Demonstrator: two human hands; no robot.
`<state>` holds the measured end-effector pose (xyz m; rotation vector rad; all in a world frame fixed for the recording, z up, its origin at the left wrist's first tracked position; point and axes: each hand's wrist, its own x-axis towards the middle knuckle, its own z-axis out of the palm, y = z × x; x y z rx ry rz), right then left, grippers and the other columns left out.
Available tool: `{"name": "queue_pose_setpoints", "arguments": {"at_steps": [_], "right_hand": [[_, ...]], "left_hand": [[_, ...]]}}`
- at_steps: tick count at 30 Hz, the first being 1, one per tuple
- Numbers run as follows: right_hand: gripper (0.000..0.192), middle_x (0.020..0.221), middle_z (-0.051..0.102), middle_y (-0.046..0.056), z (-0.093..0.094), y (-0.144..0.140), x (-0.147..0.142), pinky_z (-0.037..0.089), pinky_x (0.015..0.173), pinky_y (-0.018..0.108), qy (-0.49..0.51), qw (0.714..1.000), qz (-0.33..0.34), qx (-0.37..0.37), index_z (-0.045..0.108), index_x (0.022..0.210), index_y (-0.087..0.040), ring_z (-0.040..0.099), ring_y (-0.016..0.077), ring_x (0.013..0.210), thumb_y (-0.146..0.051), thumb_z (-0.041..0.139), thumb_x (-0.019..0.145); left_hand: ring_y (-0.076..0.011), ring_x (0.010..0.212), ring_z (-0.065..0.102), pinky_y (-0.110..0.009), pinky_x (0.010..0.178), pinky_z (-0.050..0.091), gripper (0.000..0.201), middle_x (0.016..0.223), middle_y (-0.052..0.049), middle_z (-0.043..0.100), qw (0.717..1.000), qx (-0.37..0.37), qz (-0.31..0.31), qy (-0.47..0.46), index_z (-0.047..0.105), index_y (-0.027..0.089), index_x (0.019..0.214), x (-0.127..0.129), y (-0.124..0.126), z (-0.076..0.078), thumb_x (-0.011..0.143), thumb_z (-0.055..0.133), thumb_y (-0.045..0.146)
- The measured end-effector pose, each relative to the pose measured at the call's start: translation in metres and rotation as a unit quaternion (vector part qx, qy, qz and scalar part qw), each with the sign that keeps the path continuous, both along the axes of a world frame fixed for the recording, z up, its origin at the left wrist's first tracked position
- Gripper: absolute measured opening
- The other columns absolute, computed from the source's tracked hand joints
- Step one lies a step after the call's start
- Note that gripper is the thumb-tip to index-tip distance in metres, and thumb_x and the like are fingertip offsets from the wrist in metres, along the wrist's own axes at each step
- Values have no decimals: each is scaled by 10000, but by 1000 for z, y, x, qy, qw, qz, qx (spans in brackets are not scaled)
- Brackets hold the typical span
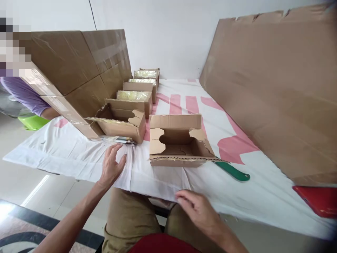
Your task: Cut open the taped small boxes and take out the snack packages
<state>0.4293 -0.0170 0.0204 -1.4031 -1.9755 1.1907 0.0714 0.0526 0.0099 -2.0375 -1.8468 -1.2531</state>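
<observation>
Low in the frame, right hand [196, 207] rests fingers loosely spread on the cloth's edge [158, 182], empty; open carton [179, 144] sits above it at centre. Left hand [112, 167], fingers apart, presses the cloth lower left of the carton.

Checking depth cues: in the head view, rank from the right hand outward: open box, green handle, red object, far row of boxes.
1. Open box, just ahead of the right hand.
2. Green handle, ahead and right.
3. Red object, far right edge.
4. Row of boxes, farthest, back left.
</observation>
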Motion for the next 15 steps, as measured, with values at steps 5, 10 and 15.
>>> {"name": "queue_pose_setpoints", "arguments": {"at_steps": [5,10,15], "right_hand": [[557,1578,564,162,-18,-4,-94,492,1190,490,48,992,92,79,584,1487,-174,538,306,1464,-210,571,931],[698,1715,341,172,-34,60,-180,476,1206,514,133,976,-8,171,346,1630,-196,377,290,1572,-190,528,956],[521,1395,651,169,-39,136,-231,489,1144,502,99,967,-116,204,542,1409,-181,596,310,1330,-226,610,895]], "left_hand": [[-289,1176,650,-477,1078,500,335,1190,-122,710,998,0,-10,-66,686,186,1181,1,36,11,867,605,269],[-276,1151,655,-484,1096,491,279,1154,-96,713,993,-11,17,-115,706,220,1105,-17,42,4,862,609,318],[-302,1153,625,-485,972,548,464,1200,-142,647,967,-17,127,-220,610,184,1207,-49,53,-20,814,689,418]]}}
